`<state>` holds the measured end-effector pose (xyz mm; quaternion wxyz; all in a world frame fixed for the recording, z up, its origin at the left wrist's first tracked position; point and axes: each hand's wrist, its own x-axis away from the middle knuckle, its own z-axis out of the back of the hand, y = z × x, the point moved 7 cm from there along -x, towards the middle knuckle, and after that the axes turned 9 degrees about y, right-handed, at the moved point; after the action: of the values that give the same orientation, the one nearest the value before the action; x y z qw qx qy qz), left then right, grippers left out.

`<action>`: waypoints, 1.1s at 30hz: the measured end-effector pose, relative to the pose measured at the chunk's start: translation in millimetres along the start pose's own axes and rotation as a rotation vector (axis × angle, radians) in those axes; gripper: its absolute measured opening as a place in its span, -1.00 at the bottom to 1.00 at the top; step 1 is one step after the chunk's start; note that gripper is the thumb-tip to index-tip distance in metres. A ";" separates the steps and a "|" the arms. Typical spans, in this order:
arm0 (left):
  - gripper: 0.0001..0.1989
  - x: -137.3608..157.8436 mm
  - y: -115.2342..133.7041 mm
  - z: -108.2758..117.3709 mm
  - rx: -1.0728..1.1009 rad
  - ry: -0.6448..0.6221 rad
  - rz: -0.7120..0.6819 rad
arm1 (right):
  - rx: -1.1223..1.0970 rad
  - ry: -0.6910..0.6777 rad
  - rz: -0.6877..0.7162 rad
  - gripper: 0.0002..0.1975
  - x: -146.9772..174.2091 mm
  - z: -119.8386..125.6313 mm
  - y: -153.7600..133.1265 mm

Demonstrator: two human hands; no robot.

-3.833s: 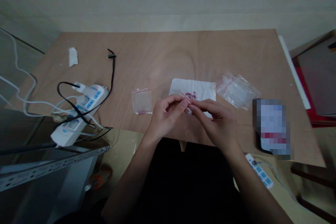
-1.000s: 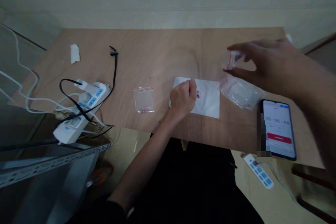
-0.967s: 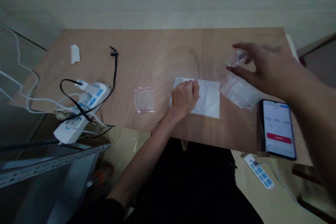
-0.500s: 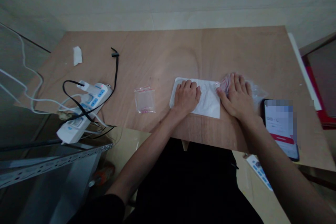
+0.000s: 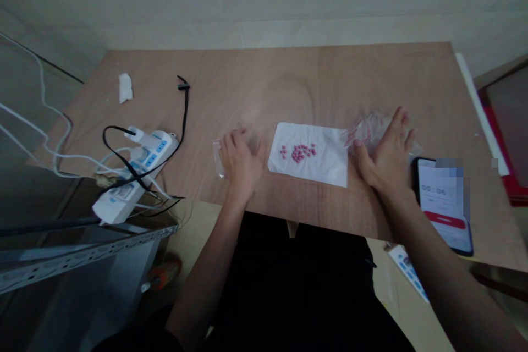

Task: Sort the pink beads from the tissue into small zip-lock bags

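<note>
- Lying centrally on a white rectangular sheet (image 5: 330, 162), small round pink beads (image 5: 298, 154) seem light, rolly; pinch singly.
- Right hand (image 5: 390, 160): spread over limp clear plastic bags (image 5: 367, 129), right.
- Left hand (image 5: 240, 164): loosely spread, left.

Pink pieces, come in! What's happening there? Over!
Left hand over a clear bag. Right hand, fingers spread, at the bag pile. Pink pieces on white sheet, no hand covering them.
</note>
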<state>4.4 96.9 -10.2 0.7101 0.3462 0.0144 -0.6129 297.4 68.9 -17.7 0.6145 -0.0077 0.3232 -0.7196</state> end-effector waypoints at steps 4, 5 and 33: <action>-0.57 1.7 -31.0 4.1 -0.121 -0.112 0.052 | -0.075 0.060 0.054 -0.13 3.7 5.8 -0.1; -0.63 2.3 -33.1 4.4 -0.113 -0.139 0.049 | -0.080 0.076 0.066 -0.15 4.7 6.4 1.1; -0.77 36.3 42.0 46.0 0.749 -0.199 0.200 | -0.589 0.091 0.151 -0.87 49.6 32.3 -134.3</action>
<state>31.8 42.6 28.5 0.5888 0.5197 -0.3128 -0.5342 180.3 14.9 52.4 0.6226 -0.1293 0.5446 -0.5469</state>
